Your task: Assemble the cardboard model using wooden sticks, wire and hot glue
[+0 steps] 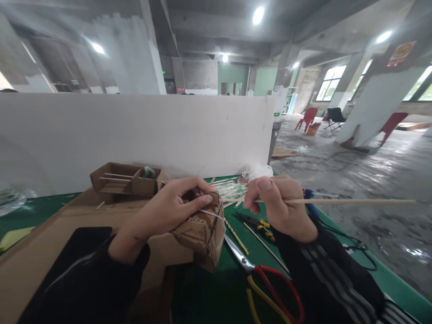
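Observation:
My left hand (172,204) is closed on the upper edge of a small cardboard box (194,234), thumb on the near side. A thin white strip (211,214) crosses the box's opening. In my right hand (280,202), a long wooden stick (357,201) is pinched and lies nearly level. One end points towards the box; the other reaches far out to the right. Whether its near tip touches the box I cannot tell. Below the hands lie scissors (245,260) with red and yellow at the handles, and another thin stick (266,248).
A second cardboard box (111,185) with a divider and thin sticks stands behind my left hand. A dark phone-like slab (81,245) lies on the cardboard sheet (30,265). Yellow-black pliers (261,226) and several thin sticks (229,184) lie on the green table. A white panel (135,135) rises behind.

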Motion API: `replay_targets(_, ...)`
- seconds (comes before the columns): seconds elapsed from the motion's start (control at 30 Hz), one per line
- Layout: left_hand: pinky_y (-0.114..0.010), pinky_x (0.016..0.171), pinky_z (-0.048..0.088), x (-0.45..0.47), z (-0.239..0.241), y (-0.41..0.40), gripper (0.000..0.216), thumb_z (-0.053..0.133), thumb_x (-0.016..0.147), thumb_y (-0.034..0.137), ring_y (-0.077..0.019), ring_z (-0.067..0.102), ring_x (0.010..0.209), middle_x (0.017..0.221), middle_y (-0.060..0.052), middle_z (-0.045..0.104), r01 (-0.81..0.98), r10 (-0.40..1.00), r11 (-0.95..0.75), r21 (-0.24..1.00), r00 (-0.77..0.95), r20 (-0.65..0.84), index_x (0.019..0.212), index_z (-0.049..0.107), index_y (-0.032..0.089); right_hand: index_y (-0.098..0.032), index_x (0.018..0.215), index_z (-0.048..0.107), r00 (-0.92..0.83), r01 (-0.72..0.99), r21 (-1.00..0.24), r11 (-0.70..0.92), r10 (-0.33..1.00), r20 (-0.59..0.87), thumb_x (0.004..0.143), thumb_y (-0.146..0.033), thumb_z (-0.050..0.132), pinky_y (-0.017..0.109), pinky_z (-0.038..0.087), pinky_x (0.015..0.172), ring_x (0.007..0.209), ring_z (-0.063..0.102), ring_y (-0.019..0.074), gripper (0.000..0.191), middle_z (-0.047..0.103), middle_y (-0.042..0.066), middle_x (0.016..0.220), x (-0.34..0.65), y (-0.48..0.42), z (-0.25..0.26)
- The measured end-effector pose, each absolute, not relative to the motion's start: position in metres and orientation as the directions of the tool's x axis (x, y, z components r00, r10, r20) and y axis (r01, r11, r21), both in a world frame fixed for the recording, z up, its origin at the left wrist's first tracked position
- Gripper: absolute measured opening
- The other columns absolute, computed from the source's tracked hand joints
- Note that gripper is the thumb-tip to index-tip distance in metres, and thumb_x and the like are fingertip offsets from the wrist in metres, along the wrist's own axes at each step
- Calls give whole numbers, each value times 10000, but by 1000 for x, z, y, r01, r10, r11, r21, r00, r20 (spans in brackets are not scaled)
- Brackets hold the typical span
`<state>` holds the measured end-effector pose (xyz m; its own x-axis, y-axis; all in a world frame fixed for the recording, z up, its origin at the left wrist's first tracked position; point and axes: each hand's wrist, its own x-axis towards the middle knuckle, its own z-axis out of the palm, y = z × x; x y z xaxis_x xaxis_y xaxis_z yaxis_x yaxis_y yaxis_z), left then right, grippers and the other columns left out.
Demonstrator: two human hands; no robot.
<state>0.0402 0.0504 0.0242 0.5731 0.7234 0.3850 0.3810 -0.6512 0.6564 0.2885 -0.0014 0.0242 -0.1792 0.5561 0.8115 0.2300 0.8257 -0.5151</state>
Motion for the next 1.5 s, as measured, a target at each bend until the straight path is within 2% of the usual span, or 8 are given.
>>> replay_targets(0.27,-282,775,536,41,27,49,182,708,991,407,-189,716,901,998,-10,780,366,704,-677,638,574,418,1041,751,238,-179,617,676,-189,214,-496,842,534,824,1110,-387,516,169,391,460,443,531,44,559,542,-45,494,287,-1,24)
replay_targets(0.43,-295,773,545,41,26,48,198,704,991,421,-212,730,956,1041,-22,789,372,717,-660,653,572,398,1060,746,240,-182,619,675,-186,232,-481,845,524,831,1121,-439,482,166,391,455,440,529,44,597,539,-43,492,288,-2,25)
replay_targets(0.8,-301,768,540,41,25,50,201,708,985,422,-210,728,930,1038,-26,798,372,713,-666,646,570,408,1051,753,237,-184,635,687,-171,229,-489,842,529,831,1116,-411,503,176,401,458,441,545,48,563,548,-44,492,289,-1,24)
replay_targets(0.97,-302,743,538,41,25,50,228,701,984,444,-231,729,982,1101,-40,803,385,731,-643,662,567,380,1061,753,236,-190,654,694,-143,217,-490,844,524,840,1118,-392,503,179,406,469,453,553,50,541,564,-44,506,291,-2,22)
replay_targets(1.17,-303,787,538,42,27,48,215,714,981,433,-206,714,904,1003,-25,795,364,712,-666,651,570,410,1048,761,235,-184,629,683,-177,226,-494,840,534,827,1118,-410,503,170,396,460,441,539,43,568,541,-48,489,289,0,22)
replay_targets(1.5,-288,747,545,41,27,49,212,698,987,440,-206,720,896,996,-25,780,390,722,-660,642,565,400,1040,754,243,-184,627,688,-178,247,-473,846,520,836,1121,-414,494,182,407,464,442,547,50,578,552,-46,496,289,0,22)
